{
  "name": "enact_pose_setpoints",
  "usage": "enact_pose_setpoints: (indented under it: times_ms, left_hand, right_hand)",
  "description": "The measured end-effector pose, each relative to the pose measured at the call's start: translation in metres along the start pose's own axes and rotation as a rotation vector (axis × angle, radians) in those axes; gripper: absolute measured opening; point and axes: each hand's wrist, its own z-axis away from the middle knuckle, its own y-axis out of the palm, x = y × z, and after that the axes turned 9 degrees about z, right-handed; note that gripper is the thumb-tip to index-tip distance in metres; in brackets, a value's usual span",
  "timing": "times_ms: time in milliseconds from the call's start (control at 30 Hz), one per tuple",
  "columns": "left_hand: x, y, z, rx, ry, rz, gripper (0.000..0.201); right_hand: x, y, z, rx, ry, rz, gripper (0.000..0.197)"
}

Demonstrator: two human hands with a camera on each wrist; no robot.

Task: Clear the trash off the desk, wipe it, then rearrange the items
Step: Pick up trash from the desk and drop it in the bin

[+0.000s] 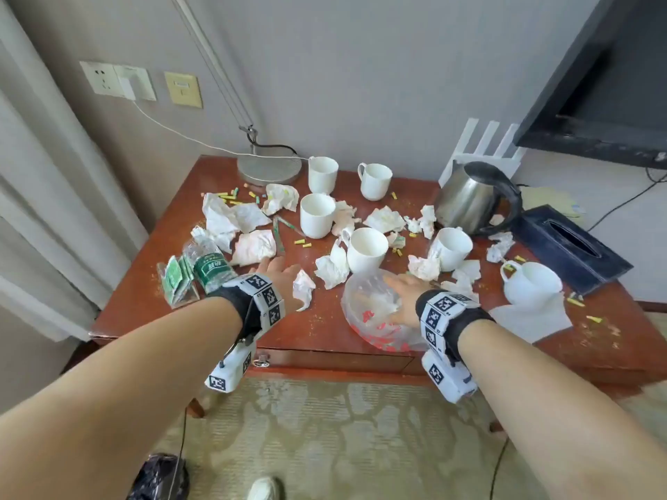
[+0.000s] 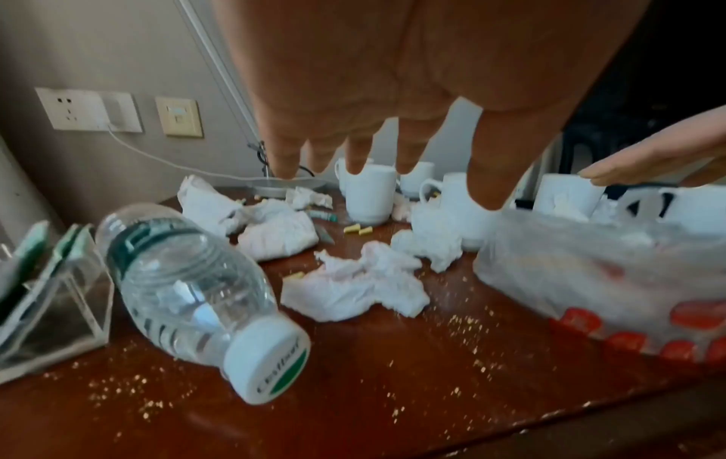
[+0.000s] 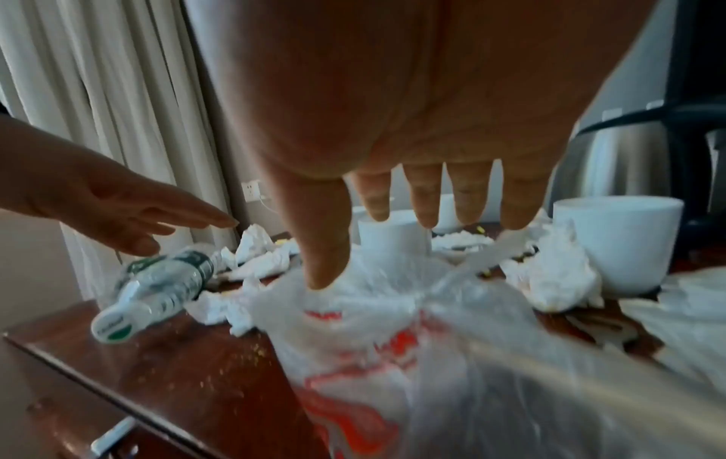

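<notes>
The reddish-brown wooden desk (image 1: 325, 330) is strewn with trash; the clear plastic bag with red print (image 1: 371, 319) lies at its near edge, and the right hand (image 1: 404, 301) hovers over it with fingers spread and straight, the thumb touching the film, gripping nothing; the left hand (image 1: 285, 276) hangs open above a crumpled white tissue (image 1: 304, 288), holding nothing. The bag looks limp, so I reckon a loose grasp could drag it off the edge. A steel kettle (image 1: 469, 200) and white ceramic mugs (image 1: 317, 214) crowd the tissues, and a careless sweep might tip one; a toppled clear water bottle (image 2: 188, 292) may roll; yellow scraps (image 1: 303, 243) and crumbs lie between.
</notes>
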Motion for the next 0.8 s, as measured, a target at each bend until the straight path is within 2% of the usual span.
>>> enact_pose_setpoints:
  times_ms: [200,300,400,467,533,633,800]
  left_hand:
    - [-0.005,0.033,-0.052,0.08,-0.112,-0.002,0.076]
    - [-0.012,0.041,-0.065,0.113,-0.15,-0.039,0.068]
    - [-0.027,0.042,-0.066,0.175,-0.147,-0.092,0.05]
    - [-0.035,0.037,-0.065,0.204,-0.142,-0.112,0.051]
    - [-0.036,0.032,-0.064,0.264,-0.106,-0.124,0.056]
    - [-0.038,0.025,-0.062,0.349,-0.029,-0.201,0.051]
    - [-0.038,0.008,-0.04,0.282,0.032,-0.151,0.043]
  right_hand:
    - [-0.002,0.028,-0.035,0.087,0.01,0.04,0.089]
    - [-0.004,0.03,-0.044,0.072,0.029,0.084,0.078]
    - [-0.004,0.03,-0.048,0.095,0.023,0.08,0.065]
    - [-0.005,0.028,-0.049,0.101,0.025,0.064,0.058]
    - [-0.007,0.021,-0.046,0.082,0.036,0.015,0.051]
    - [-0.009,0.005,-0.035,0.006,0.027,-0.061,0.042]
    - [-0.006,-0.02,-0.007,-0.134,-0.016,-0.203,0.032]
